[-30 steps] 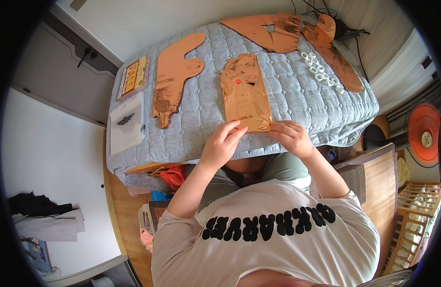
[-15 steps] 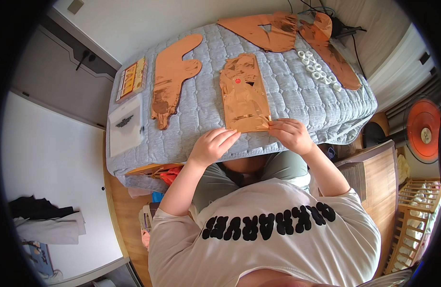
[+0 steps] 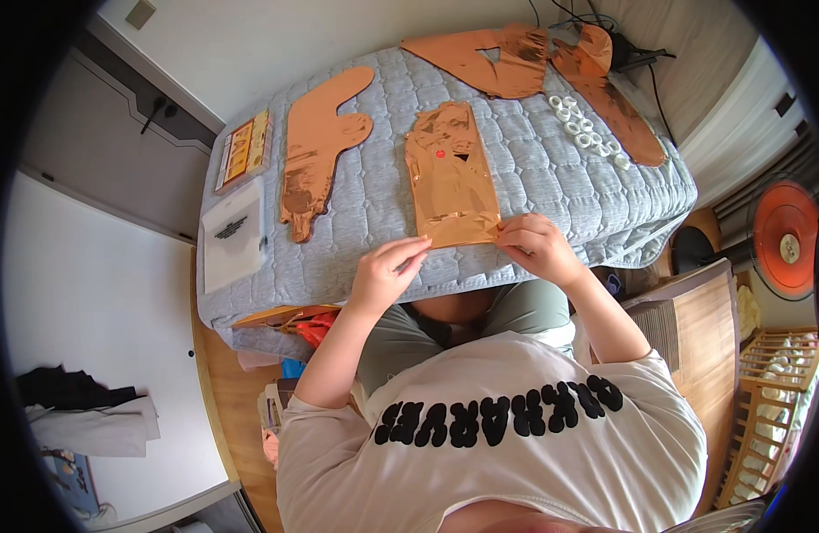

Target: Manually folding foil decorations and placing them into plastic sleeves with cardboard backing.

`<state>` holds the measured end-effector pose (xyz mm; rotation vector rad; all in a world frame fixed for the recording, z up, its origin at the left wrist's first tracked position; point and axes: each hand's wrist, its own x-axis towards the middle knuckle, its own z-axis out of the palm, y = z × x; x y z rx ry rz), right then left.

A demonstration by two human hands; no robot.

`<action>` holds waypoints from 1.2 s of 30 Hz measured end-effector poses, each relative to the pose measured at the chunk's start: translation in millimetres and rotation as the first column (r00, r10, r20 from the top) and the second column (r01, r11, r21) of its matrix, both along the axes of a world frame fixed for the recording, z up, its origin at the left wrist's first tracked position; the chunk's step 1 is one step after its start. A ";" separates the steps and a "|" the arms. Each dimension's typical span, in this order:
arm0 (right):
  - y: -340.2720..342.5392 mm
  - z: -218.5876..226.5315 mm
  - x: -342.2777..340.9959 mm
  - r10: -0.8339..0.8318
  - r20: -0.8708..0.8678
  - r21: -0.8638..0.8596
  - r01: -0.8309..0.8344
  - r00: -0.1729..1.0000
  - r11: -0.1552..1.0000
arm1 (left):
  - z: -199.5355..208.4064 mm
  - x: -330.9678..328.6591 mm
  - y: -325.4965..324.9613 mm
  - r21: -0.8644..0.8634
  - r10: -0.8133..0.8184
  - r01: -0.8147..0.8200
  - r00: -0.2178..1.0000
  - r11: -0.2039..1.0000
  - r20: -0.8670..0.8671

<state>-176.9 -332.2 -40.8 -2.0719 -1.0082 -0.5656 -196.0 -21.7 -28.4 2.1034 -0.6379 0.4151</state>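
Observation:
A flattened copper-coloured foil balloon [image 3: 454, 186], folded into a long rectangle with a small red mark, lies on the quilted grey mattress [image 3: 383, 178] in front of me. My left hand [image 3: 387, 274] pinches its near left corner between thumb and fingers. At the near right corner, my right hand [image 3: 541, 249] has its fingers closed on the foil too. The near edge stretches nearly straight between both hands. To the left lies a second, unfolded foil balloon [image 3: 316, 147] with a curved outline, and nothing touches it.
More flat foil balloons [image 3: 480, 60] [image 3: 618, 111] lie at the far side. White rings [image 3: 583, 133], like tape rolls, sit beside them. A box [image 3: 245, 151] and a translucent pouch [image 3: 233, 235] rest at the left edge. An orange-red fan [image 3: 787, 240] stands right of the bed.
My left hand has shifted slightly left to the balloon's near left corner. The foil near the close edge looks flatter and differently creased. My right hand stays at its corner.

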 end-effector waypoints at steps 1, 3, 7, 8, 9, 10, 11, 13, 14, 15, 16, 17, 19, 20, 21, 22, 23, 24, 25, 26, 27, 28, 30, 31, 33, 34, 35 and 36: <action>-0.6 0.6 0.4 -0.001 0.002 0.000 0.001 1.000 1.000 | 2.6 1.2 2.0 0.000 -0.001 0.001 1.000 1.000 0.002; -1.5 2.6 1.1 0.054 -0.079 0.083 -0.048 0.995 0.995 | 12.7 6.1 7.9 0.060 -0.044 0.047 0.998 0.997 -0.049; -6.9 18.3 1.6 0.069 -0.105 0.070 -0.062 0.992 0.996 | 33.0 14.8 8.7 0.323 -0.029 0.029 1.000 0.946 -0.005; -6.8 23.3 3.0 0.034 -0.121 -0.011 -0.036 0.992 0.999 | 30.9 19.7 8.1 0.376 -0.026 0.033 0.999 0.926 -0.022; -6.6 28.4 4.3 -0.003 -0.135 -0.093 -0.010 0.991 0.996 | 30.6 24.0 6.1 0.428 -0.023 0.037 0.999 0.903 -0.039; -4.5 33.5 5.8 -0.002 -0.132 -0.092 -0.011 0.991 0.996 | 30.1 27.4 3.2 0.428 -0.022 0.035 0.999 0.903 -0.036; -0.3 38.8 7.7 -0.083 -0.129 -0.178 0.060 0.988 0.982 | 29.5 30.5 -0.5 0.511 0.011 0.009 0.999 0.859 -0.037; 3.2 42.2 13.2 -0.170 -0.112 -0.262 0.136 0.979 0.955 | 27.9 39.1 -5.2 0.589 0.038 -0.014 0.999 0.808 -0.029; 4.4 37.9 17.5 -0.198 -0.117 -0.317 0.152 0.973 0.936 | 23.7 44.1 -5.7 0.609 0.021 0.010 0.999 0.793 -0.045; 5.7 36.1 21.1 -0.227 -0.121 -0.370 0.168 0.966 0.914 | 23.3 47.4 -7.5 0.629 0.004 0.035 0.998 0.777 -0.060; 6.1 35.1 24.0 -0.229 -0.118 -0.370 0.172 0.966 0.913 | 23.0 49.4 -8.5 0.629 0.001 0.035 0.998 0.777 -0.056; 6.5 34.3 26.6 -0.226 -0.140 -0.402 0.153 0.964 0.903 | 22.5 51.3 -9.3 0.633 -0.016 0.051 0.998 0.773 -0.061; 10.3 37.3 28.9 -0.221 -0.160 -0.431 0.134 0.962 0.892 | 22.8 53.6 -8.5 0.638 -0.030 0.063 0.998 0.768 -0.062; 12.2 39.2 29.5 -0.222 -0.174 -0.449 0.123 0.959 0.885 | 22.3 54.8 -7.6 0.637 -0.043 0.086 0.996 0.766 -0.082; 13.1 40.2 29.7 -0.223 -0.190 -0.467 0.112 0.956 0.877 | 23.2 55.3 -7.6 0.635 -0.057 0.111 0.993 0.765 -0.104; 13.1 39.8 29.7 -0.224 -0.190 -0.466 0.113 0.956 0.878 | 23.8 55.2 -7.6 0.636 -0.058 0.111 0.993 0.764 -0.104; 13.0 39.0 29.4 -0.222 -0.156 -0.496 0.118 0.962 0.860 | 24.0 54.6 -7.6 0.642 -0.069 0.124 0.991 0.756 -0.111; 13.0 38.4 29.0 -0.217 -0.123 -0.525 0.122 0.968 0.842 | 24.4 53.6 -7.5 0.648 -0.078 0.136 0.990 0.749 -0.118; 13.0 38.0 27.9 -0.217 -0.124 -0.525 0.121 0.968 0.843 | 23.8 52.4 -7.0 0.649 -0.077 0.136 0.990 0.749 -0.119; 12.8 38.0 26.1 -0.210 -0.099 -0.503 0.133 0.973 0.854 | 22.9 50.9 -6.5 0.621 -0.094 0.134 0.991 0.772 -0.097; 12.8 38.2 24.6 -0.202 -0.074 -0.481 0.142 0.977 0.865 | 22.1 49.0 -5.5 0.592 -0.109 0.132 0.991 0.795 -0.075; 11.4 38.2 23.4 -0.200 -0.076 -0.481 0.140 0.977 0.866 | 19.6 47.6 -4.3 0.592 -0.107 0.132 0.991 0.795 -0.076; 7.2 37.3 21.3 -0.176 -0.056 -0.518 0.122 0.983 0.847 | 14.1 45.3 -3.2 0.543 -0.116 0.113 0.993 0.832 -0.029; 6.8 36.6 21.6 -0.175 -0.058 -0.518 0.120 0.983 0.847 | 12.8 44.4 -2.5 0.542 -0.116 0.115 0.993 0.833 -0.031; 5.3 35.1 23.7 -0.116 -0.108 -0.513 0.045 0.987 0.857 | 12.0 43.1 -1.9 0.522 -0.143 0.115 0.990 0.845 0.014; 4.2 32.1 25.6 -0.118 -0.109 -0.514 0.046 0.987 0.856 | 12.4 42.8 -2.5 0.521 -0.145 0.117 0.989 0.845 0.013; 3.4 27.3 28.1 -0.106 -0.094 -0.508 0.044 0.990 0.860 | 12.9 42.5 -3.2 0.508 -0.152 0.135 0.988 0.851 -0.009; 5.1 28.0 29.1 -0.091 -0.079 -0.501 0.039 0.993 0.865 | 13.5 42.1 -2.9 0.494 -0.157 0.151 0.987 0.856 -0.029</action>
